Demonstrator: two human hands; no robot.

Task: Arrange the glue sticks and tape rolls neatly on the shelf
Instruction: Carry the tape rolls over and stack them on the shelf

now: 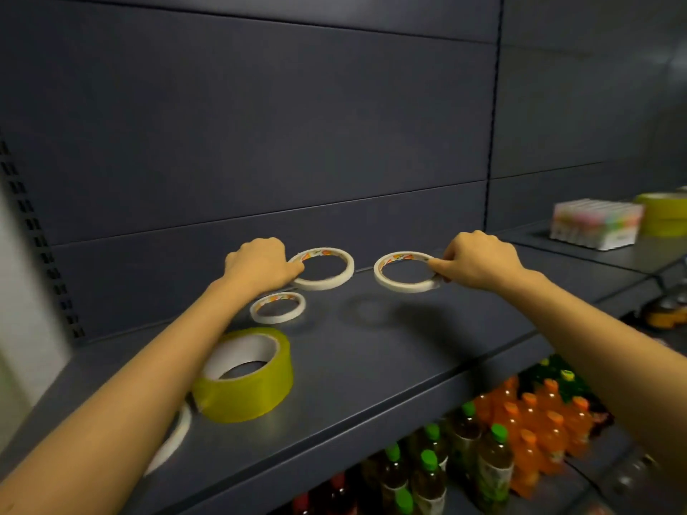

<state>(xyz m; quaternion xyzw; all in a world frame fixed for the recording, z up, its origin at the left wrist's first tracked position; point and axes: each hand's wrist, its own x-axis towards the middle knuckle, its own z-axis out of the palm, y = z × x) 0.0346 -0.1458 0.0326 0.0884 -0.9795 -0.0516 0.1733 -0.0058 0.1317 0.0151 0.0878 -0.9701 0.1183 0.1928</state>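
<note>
**Each hand pinches a thin white tape roll at the back of the shelf**

The left hand (260, 263), knuckles up and fingers curled, grips the near-left edge of a thin white tape roll (319, 285) a little left of the frame's centre. The right hand (479, 260) pinches the right edge of a second thin white roll (397, 286) between thumb and curled fingers (433, 267). This roll is tilted, and a faint ring-shaped shadow lies on the shelf below it, so it looks held off the surface. Whether the left roll rests on the shelf or hangs just above it, I cannot tell. The two rolls sit side by side, near each other but apart, close to the dark back panel (260, 143).

Just in front of the left roll, beside the left wrist, a smaller white tape ring (277, 319) lies flat on the dark grey shelf (390, 358). Nearer the camera, lower left of centre, a wide yellow tape roll (245, 395) lies flat too, with the left forearm crossing over its left side. Another white roll (178, 429) shows only in part under that forearm at the lower left.

At the right edge, on the next shelf section, stands a pale box of pastel-coloured items (594, 224). What they are is too blurred to tell. A yellow roll (665, 213) sits just behind it. On the lower shelf at the lower right stand orange bottles (528, 421) and darker bottles with green caps (427, 462). A slotted upright strip (37, 236) runs down the left edge.
</note>
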